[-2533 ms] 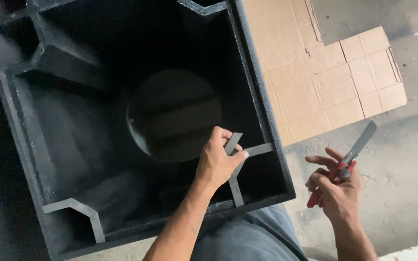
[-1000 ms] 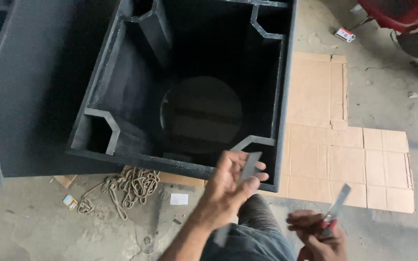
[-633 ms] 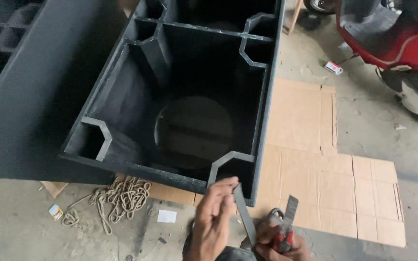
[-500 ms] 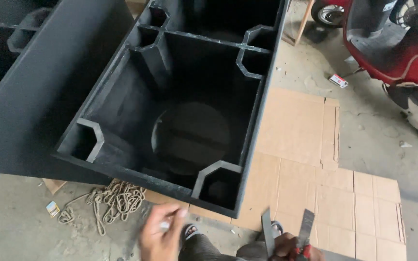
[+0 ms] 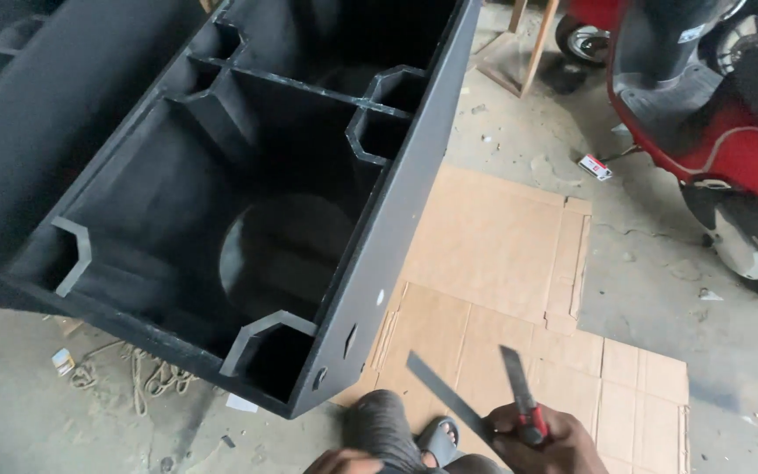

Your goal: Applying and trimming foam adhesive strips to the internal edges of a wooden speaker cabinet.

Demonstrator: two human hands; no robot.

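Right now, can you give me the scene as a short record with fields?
right hand: grips a red-handled knife and a thin grey strip
left hand: at bottom edge, mostly cut off, seems empty
box: big, black, open, round hole in its bottom
floor: concrete, flat cardboard beside the box, rope at left
background: red scooter at upper right

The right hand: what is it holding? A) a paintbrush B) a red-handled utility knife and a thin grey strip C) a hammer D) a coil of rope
B: the right hand grips a red-handled utility knife together with a thin grey strip, above the flattened cardboard beside the black box.
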